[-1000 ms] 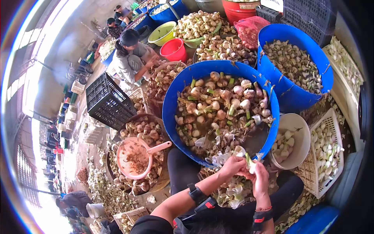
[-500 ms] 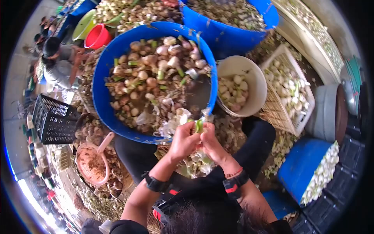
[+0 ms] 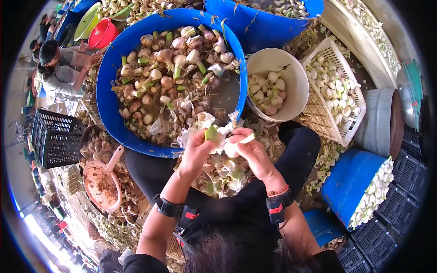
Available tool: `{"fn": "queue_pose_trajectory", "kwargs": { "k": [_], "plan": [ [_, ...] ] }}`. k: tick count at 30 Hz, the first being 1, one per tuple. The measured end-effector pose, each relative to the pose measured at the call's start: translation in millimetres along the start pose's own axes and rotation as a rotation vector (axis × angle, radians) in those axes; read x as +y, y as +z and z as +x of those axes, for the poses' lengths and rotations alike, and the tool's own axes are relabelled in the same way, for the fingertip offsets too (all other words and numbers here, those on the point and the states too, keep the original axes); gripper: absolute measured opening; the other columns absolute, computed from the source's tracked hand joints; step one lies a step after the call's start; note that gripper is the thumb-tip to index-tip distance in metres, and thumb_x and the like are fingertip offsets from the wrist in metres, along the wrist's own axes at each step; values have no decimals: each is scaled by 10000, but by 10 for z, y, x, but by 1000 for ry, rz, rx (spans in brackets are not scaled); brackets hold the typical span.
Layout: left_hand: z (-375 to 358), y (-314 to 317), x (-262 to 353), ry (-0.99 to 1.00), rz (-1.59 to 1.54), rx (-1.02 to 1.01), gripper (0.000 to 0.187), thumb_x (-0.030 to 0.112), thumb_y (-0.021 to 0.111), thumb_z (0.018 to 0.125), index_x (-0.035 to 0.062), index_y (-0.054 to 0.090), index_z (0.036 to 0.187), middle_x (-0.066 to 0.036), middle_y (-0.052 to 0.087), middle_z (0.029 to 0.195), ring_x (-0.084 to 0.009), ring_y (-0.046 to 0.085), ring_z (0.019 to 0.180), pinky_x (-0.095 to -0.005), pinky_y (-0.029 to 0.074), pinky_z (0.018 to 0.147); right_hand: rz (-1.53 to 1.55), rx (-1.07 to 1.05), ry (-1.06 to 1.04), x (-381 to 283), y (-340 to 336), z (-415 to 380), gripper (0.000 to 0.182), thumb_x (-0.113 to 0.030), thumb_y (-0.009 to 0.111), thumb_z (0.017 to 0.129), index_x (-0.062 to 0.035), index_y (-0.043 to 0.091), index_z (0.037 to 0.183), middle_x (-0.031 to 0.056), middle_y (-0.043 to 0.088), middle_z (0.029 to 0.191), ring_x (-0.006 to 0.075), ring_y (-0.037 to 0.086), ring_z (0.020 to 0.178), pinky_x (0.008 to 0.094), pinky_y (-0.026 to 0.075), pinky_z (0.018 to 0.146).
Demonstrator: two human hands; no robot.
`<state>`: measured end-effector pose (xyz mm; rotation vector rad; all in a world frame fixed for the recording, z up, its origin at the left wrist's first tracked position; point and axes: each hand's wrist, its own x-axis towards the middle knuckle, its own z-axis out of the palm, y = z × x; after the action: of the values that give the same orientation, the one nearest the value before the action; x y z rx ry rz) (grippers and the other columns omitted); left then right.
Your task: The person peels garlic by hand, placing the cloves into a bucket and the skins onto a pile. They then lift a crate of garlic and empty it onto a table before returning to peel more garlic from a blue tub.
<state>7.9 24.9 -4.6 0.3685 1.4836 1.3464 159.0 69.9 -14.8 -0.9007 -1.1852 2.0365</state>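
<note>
My right hand (image 3: 253, 158) is closed round a white garlic bulb (image 3: 231, 149), whose cut stem pokes out above the fingers. Just beside it, my left hand (image 3: 198, 149) pinches a strip of pale green garlic skin (image 3: 211, 133). Both hands are over my lap, close to the near rim of a big blue tub (image 3: 104, 119). Unpeeled garlic bulbs (image 3: 167, 82) with short green stems fill much of that tub, along with loose skins and some water. Below the hands lies a heap of peeled-off skins (image 3: 223, 175).
To the right of the tub stands a white bucket (image 3: 298, 86) with peeled bulbs, then a tilted cream crate (image 3: 318, 119) of garlic. A pink strainer (image 3: 113, 182) and a black crate (image 3: 59, 141) sit at left. Another person (image 3: 61, 73) works further left.
My hands have moved apart, pulling a strip of green skin off the bulb. The bulb now shows in my right hand. The whole view has shifted slightly.
</note>
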Motion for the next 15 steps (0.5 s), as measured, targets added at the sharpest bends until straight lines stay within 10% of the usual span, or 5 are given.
{"fn": "queue_pose_trajectory", "kwargs": {
  "k": [2, 8, 10, 12, 15],
  "plan": [
    [-41, -131, 99, -178, -136, -63, 71, 7, 488, 791, 37, 544, 758, 33, 503, 611, -49, 474, 520, -200, 389, 459, 161, 86, 141, 17, -102, -3, 280, -235, 509, 928, -15, 551, 1097, 14, 538, 844, 85, 464, 839, 238, 407, 752],
    [-349, -311, -113, -308, 714, -854, 102, 49, 577, 759, 30, 493, 703, 33, 447, 638, -72, 426, 622, -257, 379, 553, 764, 185, 105, 32, -207, 68, 270, -279, 534, 909, -51, 534, 1054, 39, 587, 927, 138, 546, 884, 272, 416, 837],
    [-371, -153, 13, -185, 733, -866, 130, 90, 629, 762, 30, 524, 809, 15, 519, 716, -76, 495, 731, -267, 432, 661, 722, 184, 124, 117, -159, 66, 266, -277, 537, 907, -52, 542, 1048, 40, 596, 966, 129, 554, 939, 266, 428, 848],
    [-255, 100, 52, -47, 253, -279, 225, 108, 649, 779, 28, 534, 955, -17, 587, 808, -87, 538, 856, -269, 458, 752, 718, 248, 248, 171, -53, 15, 258, -273, 540, 907, -49, 552, 1035, 28, 590, 970, 109, 553, 916, 249, 437, 824],
    [9, 42, 4, -70, 357, -371, 197, 114, 653, 805, 32, 593, 974, -40, 621, 782, -110, 584, 722, -261, 487, 656, 720, 321, 205, 145, -110, 55, 241, -267, 534, 909, -58, 554, 1028, 31, 581, 954, 114, 560, 868, 248, 465, 774]
  ]
}}
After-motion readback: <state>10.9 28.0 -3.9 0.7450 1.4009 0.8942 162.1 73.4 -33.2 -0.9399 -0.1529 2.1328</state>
